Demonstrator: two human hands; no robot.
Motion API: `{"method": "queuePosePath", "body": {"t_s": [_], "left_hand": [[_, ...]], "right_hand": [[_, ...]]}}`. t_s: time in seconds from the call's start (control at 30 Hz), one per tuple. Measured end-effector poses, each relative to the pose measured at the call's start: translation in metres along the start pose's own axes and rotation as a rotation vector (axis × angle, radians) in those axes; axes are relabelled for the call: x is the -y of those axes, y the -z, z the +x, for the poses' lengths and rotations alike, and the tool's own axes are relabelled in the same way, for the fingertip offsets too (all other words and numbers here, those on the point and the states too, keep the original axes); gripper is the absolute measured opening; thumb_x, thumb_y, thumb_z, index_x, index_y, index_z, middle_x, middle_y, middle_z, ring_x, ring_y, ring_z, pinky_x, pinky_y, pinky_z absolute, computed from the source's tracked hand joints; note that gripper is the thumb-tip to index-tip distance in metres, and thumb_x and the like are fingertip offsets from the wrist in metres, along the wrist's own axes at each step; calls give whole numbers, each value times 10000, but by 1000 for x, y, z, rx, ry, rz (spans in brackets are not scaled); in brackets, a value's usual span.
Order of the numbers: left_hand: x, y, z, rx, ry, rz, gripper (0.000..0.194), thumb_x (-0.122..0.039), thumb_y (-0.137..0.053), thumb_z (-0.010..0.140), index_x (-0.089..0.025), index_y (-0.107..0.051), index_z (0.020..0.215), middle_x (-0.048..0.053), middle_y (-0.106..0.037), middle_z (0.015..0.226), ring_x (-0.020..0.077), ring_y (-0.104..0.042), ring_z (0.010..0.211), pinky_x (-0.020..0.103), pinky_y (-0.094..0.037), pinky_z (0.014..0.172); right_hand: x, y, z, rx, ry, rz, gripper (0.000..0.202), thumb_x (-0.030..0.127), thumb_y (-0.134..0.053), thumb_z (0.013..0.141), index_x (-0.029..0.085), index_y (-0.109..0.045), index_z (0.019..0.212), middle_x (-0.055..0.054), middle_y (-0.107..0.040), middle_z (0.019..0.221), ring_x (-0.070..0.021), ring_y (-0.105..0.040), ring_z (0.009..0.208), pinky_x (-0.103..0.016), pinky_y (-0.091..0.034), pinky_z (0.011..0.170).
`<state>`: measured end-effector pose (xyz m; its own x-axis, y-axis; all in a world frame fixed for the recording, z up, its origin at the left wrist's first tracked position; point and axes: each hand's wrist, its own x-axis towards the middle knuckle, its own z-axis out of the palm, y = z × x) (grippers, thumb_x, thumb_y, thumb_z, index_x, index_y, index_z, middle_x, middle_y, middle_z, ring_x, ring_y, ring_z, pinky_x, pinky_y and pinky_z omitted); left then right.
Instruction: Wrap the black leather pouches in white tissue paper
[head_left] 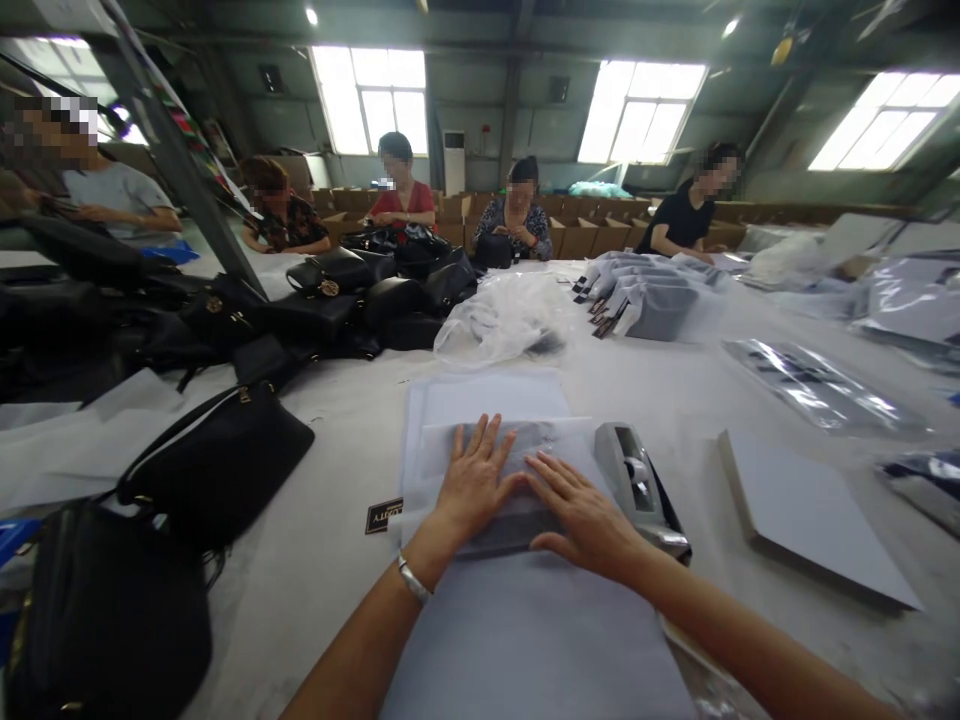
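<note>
left hand (474, 482) and right hand (583, 512) lie flat on thin translucent sheet (436, 447).

On my screen a broad white counter (277, 560) stretches toward a grey-green wall (469, 105). I count three large paned windows in that wall, the left window (370, 100), the middle window (641, 110) and the right window (889, 120), all glaring white in my feed. Between the first two I make out a tall white cabinet (454, 162), and cardboard boxes (592, 240) line up below. A lamp (311, 16) and a second lamp (730, 27) glow small against the dark ceiling (600, 20). On my left a metal post (180, 150) slants down; at upper right hangs a yellow fixture (784, 48).
</note>
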<state>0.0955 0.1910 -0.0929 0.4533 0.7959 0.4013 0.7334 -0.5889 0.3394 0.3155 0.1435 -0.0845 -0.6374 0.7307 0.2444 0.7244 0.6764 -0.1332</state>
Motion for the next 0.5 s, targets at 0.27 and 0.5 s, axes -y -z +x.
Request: {"method": "queuePosePath", "body": {"t_s": [0.27, 0.5], "left_hand": [[18, -4, 8, 162, 95, -154, 588, -529, -370, 988, -253, -340, 1507, 100, -293, 1595, 277, -189, 1493, 577, -163, 1193], [42, 77, 7, -248, 387, -399, 553, -540, -305, 1007, -223, -480, 1426, 51, -496, 1486, 197, -396, 1411, 386, -281, 1193]], "right_hand": [[-3, -32, -4, 11, -24, -16, 945, 106, -645, 730, 128, -196, 1562, -155, -232, 1602, -325, -159, 1486, -514, -264, 1196], [-42, 42, 65, 143, -65, 131, 772, 341, -751, 740, 178, -479, 1444, -161, -450, 1494, -356, -430, 1361, -503, -358, 1120]]}}
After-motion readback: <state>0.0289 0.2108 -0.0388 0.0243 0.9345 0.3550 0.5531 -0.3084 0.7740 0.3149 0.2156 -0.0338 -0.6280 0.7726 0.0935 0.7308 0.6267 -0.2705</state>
